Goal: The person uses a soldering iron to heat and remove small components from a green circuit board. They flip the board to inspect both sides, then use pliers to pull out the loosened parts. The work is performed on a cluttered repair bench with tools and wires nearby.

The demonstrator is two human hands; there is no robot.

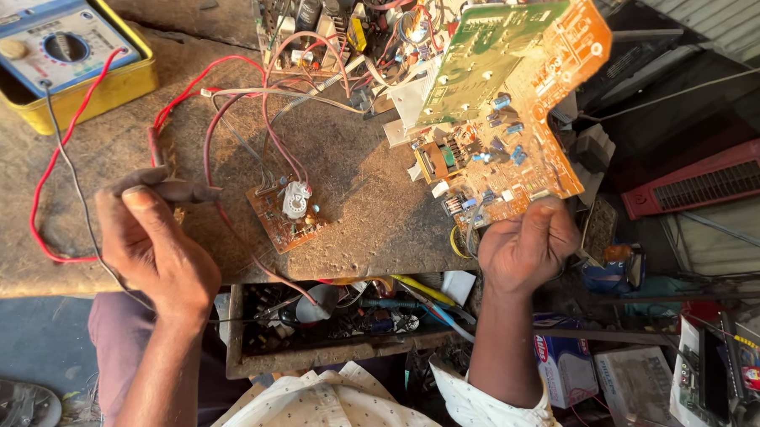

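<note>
Two hands at work over a worn tabletop [364, 196].

The right hand [526, 248] has its fingers closed on the lower edge of a big orange board [517, 134], tilted up past the tabletop's right end. The left hand [147, 239] pinches two probes [166, 177] near a small board [287, 214]; a meter [53, 46] sits far left.

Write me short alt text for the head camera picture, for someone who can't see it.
A person's right hand holds up an orange circuit board by its lower edge, while the left hand grips two meter probes over a worn workbench. A yellow-cased meter and a small circuit board lie on the bench.
</note>
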